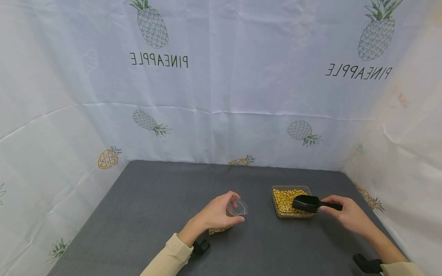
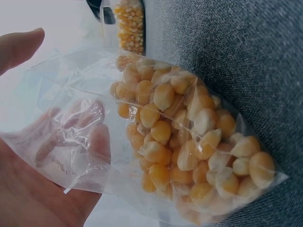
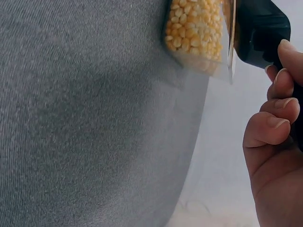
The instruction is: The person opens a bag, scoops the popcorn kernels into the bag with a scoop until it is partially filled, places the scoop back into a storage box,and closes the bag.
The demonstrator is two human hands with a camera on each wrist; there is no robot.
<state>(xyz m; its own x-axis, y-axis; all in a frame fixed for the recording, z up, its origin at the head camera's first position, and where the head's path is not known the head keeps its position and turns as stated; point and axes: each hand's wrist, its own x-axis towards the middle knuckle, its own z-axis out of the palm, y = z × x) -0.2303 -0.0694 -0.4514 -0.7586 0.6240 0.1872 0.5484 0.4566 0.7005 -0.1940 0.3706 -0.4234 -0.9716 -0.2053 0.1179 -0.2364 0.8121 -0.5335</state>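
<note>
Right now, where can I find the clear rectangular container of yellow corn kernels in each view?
Head: the container stands right of centre, in the lower half.
Left wrist: top edge, left of centre, partly cut off.
Right wrist: top edge, right of centre, partly cut off.
Shared landmark: the black plastic scoop, held by the right hand.

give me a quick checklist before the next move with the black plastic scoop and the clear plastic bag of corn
1. Right hand grips the black plastic scoop by its handle: ok
2. Clear rectangular container stands upright on the dark grey table: ok
3. Yellow corn kernels available in the container: ok
4. Left hand holds the clear plastic bag at its mouth: ok
5. Scoop over the bag: not ok, it is at the container
6. Scoop loaded: cannot tell, contents hidden
</note>
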